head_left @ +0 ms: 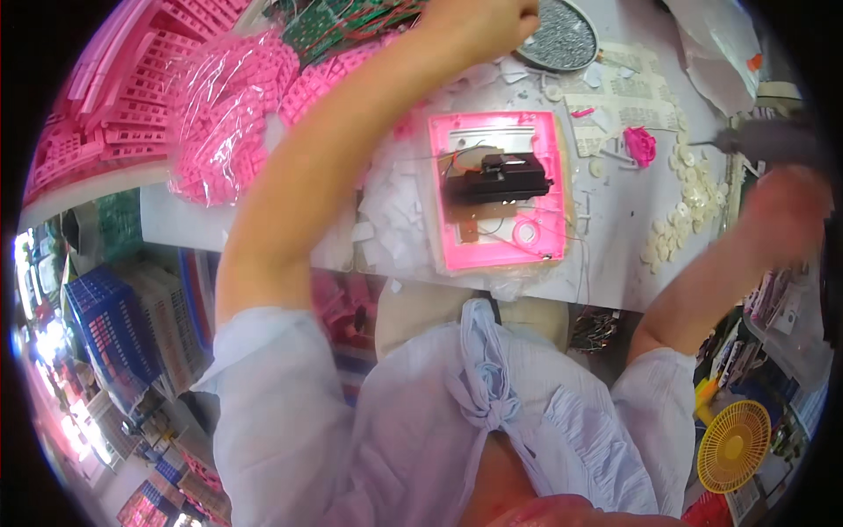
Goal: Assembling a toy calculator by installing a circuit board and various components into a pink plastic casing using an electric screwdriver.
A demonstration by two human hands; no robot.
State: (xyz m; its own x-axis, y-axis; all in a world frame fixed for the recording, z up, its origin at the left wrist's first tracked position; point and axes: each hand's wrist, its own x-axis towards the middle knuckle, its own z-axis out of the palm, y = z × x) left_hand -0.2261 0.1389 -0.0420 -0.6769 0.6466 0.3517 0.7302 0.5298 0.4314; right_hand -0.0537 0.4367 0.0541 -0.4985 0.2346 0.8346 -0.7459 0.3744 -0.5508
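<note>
A pink plastic casing (pixel 551 241) lies on the table in front of me, with a black mechanism (pixel 505 178) and thin wires inside it. My left hand (pixel 479 28) reaches across to the far side, beside a round dish of small metal screws (pixel 562 39). Its fingers are curled together, and whatever they may hold is hidden. At the right edge my right hand (pixel 786 215), smeared by motion, grips a dark power screwdriver (pixel 768 140). The driver's thin bit points left, toward a pink rose-shaped piece (pixel 640 147).
Bagged pink plastic parts (pixel 233 114) and stacked pink panels (pixel 132 101) crowd the left. Green circuit boards (pixel 338 31) with wires lie at the back. Small cream discs (pixel 685 206) are scattered on the right, near a printed paper sheet (pixel 619 88). A yellow basket (pixel 734 446) stands lower right.
</note>
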